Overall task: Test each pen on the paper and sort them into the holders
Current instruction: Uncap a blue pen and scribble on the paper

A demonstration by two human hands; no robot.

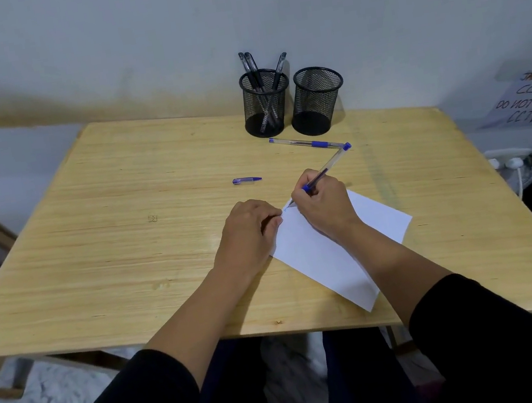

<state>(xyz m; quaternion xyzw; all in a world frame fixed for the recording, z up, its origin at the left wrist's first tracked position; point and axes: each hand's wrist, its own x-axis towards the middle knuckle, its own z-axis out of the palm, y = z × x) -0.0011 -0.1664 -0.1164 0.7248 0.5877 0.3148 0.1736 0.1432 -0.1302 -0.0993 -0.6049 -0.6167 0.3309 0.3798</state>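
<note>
The right hand (322, 205) has its grip closed around a blue pen (324, 170), fingers pinched low on the barrel near the blue rubber sleeve; the pen tilts up and away from the person, its blue end cap toward the holders and its tip down on the far corner of the paper (327, 250), where a small blue mark shows. The left hand (248, 231) rests on the tabletop (120, 205) with its fingers curled, the fingertips pressing the paper's left edge beside the pen tip; it holds nothing else, and whether the paper is pinched or merely pinned flat I cannot tell. The white sheet lies at an angle near the front right of the tabletop, one corner close to the near edge; the right forearm crosses it.

A loose blue pen cap (247, 180) lies on the bare wood, apart from both hands and beyond the left one. A second blue pen (306, 143) lies flat just in front of the holders, uncapped, its tip end close to the end cap of the held pen. Two black mesh holders stand side by side at the back edge against the wall; the left holder (266, 103) carries three dark pens leaning at different angles; the right holder (317, 100) shows no pens above its rim. Both sleeves are black, pushed up the forearms.
</note>
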